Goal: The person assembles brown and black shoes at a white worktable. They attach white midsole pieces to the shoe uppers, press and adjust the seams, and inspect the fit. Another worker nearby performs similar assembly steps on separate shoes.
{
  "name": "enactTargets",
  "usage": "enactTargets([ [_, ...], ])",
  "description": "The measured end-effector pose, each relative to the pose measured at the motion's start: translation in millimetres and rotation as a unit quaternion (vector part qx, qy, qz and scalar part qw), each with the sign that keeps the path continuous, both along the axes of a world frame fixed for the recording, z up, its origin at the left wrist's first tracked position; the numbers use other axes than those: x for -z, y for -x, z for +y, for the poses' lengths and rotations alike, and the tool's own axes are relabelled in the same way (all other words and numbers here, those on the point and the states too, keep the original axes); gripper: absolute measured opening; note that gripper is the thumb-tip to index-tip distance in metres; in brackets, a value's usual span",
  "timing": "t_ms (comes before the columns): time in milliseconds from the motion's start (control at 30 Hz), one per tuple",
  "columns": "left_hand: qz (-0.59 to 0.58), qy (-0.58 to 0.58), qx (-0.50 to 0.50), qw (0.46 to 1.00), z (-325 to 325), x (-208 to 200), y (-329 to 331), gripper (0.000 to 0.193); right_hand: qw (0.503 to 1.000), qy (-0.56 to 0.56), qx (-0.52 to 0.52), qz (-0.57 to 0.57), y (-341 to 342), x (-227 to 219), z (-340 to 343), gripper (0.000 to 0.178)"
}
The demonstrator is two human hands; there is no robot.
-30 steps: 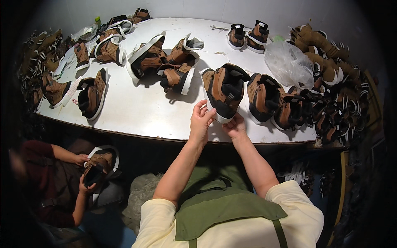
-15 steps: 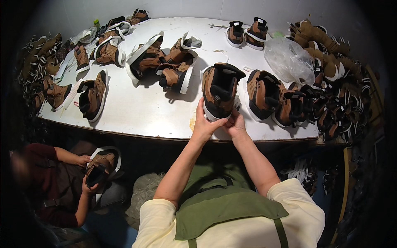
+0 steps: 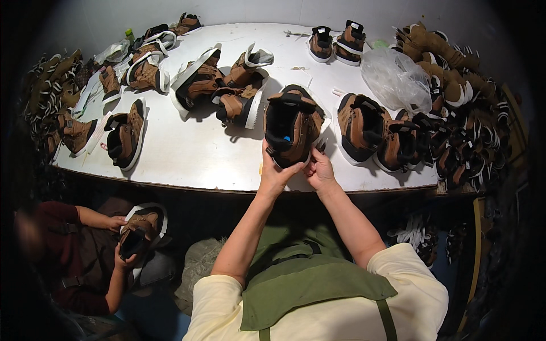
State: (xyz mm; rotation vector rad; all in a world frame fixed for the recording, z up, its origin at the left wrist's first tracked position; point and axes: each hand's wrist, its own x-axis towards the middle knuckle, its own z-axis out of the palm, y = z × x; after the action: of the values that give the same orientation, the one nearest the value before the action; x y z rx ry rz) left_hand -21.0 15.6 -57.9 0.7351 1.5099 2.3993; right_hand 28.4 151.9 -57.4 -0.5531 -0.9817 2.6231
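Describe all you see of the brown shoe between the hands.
Brown and black, leather-looking, the high-top shoe points away from the person over the white table. Its black-lined opening faces up, a small blue spot inside; white edging shows at right. The left grip cups the heel; contact from the right grip is unclear.
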Motion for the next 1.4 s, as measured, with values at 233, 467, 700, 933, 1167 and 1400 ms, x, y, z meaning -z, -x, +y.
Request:
enactTargets([
  [233,-0.056,-0.009,0.078,0.995,-9.2,17.1,4.6,0.085,0.997,-0.057,-0.015,0.042,-1.7,-1.6,0.4,0.02],
  [467,0.014,0.084,0.026,0.996,-17.5,11.1,1.3,0.09,0.994,-0.057,-0.053,0.083,-5.1,13.0,6.7,0.016],
  [700,0.215,0.158,-0.148,0.952,-3.6,-13.9,-0.8,0.124,0.999,0.009,-0.046,-0.003,-2.0,-8.8,6.0,0.013],
  [933,0.202,0.174,-0.204,0.942,1.2,-26.4,-1.6,0.105,0.992,0.049,-0.108,0.04,6.7,10.4,5.6,0.014],
  [1167,0.144,0.216,-0.205,0.944,-10.2,-39.6,6.2,0.084,0.984,0.068,-0.167,-0.015,1.6,11.1,11.4,0.021],
  [1400,0.202,0.254,-0.264,0.908,-16.6,-37.7,10.8,0.078,0.955,-0.28,0.097,-0.034,-27.0,-4.3,18.1,0.031],
])
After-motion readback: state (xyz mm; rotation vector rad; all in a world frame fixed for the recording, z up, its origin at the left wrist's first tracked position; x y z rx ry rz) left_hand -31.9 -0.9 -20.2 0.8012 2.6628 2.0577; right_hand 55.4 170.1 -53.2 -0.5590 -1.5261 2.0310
